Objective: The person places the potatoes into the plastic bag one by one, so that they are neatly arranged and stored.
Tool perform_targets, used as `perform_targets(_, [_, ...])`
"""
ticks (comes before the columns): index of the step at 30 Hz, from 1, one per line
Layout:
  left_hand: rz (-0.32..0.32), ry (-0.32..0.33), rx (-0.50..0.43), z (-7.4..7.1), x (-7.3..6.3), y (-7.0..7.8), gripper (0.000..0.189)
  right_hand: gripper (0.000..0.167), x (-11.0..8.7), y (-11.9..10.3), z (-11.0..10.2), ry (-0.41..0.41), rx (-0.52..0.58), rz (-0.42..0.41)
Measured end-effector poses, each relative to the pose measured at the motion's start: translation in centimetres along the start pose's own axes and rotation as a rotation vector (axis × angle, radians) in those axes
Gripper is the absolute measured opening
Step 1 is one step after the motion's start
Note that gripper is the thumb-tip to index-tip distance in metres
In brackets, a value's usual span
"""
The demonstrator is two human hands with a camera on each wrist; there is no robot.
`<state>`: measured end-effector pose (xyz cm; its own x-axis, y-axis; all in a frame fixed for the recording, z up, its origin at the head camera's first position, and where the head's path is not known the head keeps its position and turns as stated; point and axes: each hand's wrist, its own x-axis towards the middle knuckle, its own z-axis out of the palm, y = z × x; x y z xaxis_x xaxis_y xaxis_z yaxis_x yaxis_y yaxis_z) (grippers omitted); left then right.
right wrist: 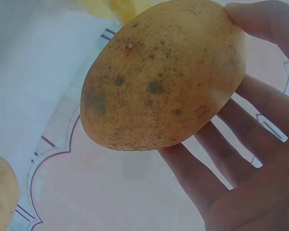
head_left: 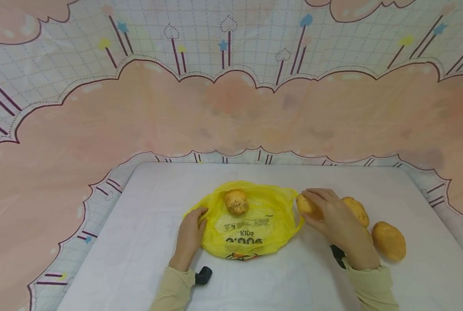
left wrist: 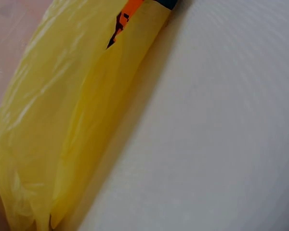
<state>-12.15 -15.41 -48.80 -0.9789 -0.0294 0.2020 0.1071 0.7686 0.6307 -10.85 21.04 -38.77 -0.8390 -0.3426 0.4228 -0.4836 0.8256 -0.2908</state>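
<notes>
A potato (right wrist: 164, 77) is held in the right hand (head_left: 338, 226), with the thumb on one side and the fingers on the other. A thin yellow bag (head_left: 276, 242) lies between the two hands on a white table (head_left: 266, 285), with its mouth spread wide. The bag's edge is touched by the left hand (head_left: 189, 237) and looks to be pinched there between thumb and finger. How tightly it is pinched cannot be told, as that hand is mostly out of sight in the left wrist view.

One bagged potato (head_left: 236, 202) can be seen inside the bag, nearer to the left hand than to the right. A half-hidden potato (head_left: 357, 211) is partly covered by the right hand, and a loose potato (head_left: 389, 242) lies farther to the right of that hand.

The step in hand seems to be the putting of one more potato into the bag. For the next move, the held potato should be taken toward the left hand, past the bag's edge, and let go down low. The mouth should be kept wide by the left hand. The thin edge could be snagged, since it lies right by the right hand's fingertips; whether it is touched by them cannot be told.
</notes>
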Motion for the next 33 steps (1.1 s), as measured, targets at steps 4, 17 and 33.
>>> perform_targets(4, [0.0, 0.001, -0.001, 0.0, 0.0, 0.0, 0.033, 0.05, 0.2, -0.2, 0.2, 0.015, 0.001, -0.015])
perform_targets(17, [0.011, 0.002, -0.003, 0.0, 0.0, 0.0, 0.033, 0.05, 1.0, -1.3, 0.7, -0.013, 0.008, -0.01])
perform_targets(33, [0.003, 0.003, 0.0, -0.1, -0.1, 0.1, 0.033, 0.048, 1.8, -2.1, 1.8, -0.025, 0.035, -0.054])
